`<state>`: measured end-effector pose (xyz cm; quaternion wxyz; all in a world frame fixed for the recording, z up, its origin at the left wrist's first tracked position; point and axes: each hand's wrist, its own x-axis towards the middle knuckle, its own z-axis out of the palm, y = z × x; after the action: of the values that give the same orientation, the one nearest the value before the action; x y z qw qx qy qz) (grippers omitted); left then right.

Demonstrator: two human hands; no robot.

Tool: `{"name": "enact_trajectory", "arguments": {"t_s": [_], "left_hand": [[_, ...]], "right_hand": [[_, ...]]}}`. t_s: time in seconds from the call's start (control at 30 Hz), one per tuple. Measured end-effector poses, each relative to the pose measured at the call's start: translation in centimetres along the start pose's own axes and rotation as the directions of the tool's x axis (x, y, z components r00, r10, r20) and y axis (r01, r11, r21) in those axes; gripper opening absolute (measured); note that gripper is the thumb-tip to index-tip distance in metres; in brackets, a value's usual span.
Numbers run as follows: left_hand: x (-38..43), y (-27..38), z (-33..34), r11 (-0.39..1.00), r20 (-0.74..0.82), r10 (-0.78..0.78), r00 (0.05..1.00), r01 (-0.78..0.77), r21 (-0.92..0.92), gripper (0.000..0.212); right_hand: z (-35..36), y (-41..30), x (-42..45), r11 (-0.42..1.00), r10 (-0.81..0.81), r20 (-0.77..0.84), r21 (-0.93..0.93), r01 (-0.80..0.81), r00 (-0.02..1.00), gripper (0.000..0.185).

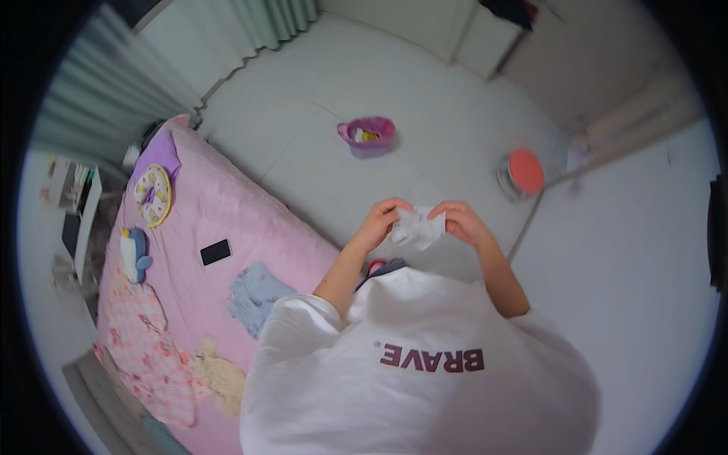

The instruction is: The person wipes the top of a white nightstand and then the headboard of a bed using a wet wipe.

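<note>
A thin, crumpled white tissue or cloth (pixel 419 228) is held up in front of my body, above the floor. My left hand (pixel 382 220) pinches its left edge between thumb and fingers. At the opposite edge my right hand (pixel 462 220) grips it the same way. The piece is partly spread between the two hands, with creases across it and a lower corner hanging down. Below my hands shows the front of my white T-shirt (pixel 421 409), which bears printed writing.
On the pale floor (pixel 296 96) stand a pink basket (pixel 372 151) with small items inside and a red-topped round stool (pixel 526 172). The pink bed (pixel 227 187) at left carries a phone or tablet (pixel 216 252), blue folded clothing (pixel 256 296), a penguin plush (pixel 133 256) and a round neck pillow (pixel 162 190).
</note>
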<state>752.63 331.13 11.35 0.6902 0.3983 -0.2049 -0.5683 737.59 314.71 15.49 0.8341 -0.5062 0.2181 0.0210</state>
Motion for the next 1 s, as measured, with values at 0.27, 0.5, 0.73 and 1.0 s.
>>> {"name": "enact_trajectory", "arguments": {"t_s": [0.27,0.5,0.73,1.0], "left_hand": [[11.0,12.2,-11.0,0.969,-0.126,0.056,0.99,-0.023,0.245,0.016],[17.8,21.8,-26.9,0.916,-0.453,0.216,0.865,-0.018,0.401,0.017],[12.7,34.2,-40.8,0.853,-0.763,0.484,0.428,-0.037,0.521,0.012],[6.2,40.5,-58.3,0.934,-0.943,0.329,0.05,-0.164,0.317,0.012]], "right_hand": [[-2.4,-8.7,21.0,0.873,-0.148,-0.064,-0.478,0.1,0.987,0.013],[3.9,-14.4,43.6,0.944,-0.108,0.108,-0.3,0.136,0.988,0.062],[18.2,-20.3,68.0,0.875,0.11,0.441,-0.469,0.124,0.891,0.042],[37.5,-19.4,86.6,0.853,0.251,0.697,-0.487,0.187,0.672,0.024]]}}
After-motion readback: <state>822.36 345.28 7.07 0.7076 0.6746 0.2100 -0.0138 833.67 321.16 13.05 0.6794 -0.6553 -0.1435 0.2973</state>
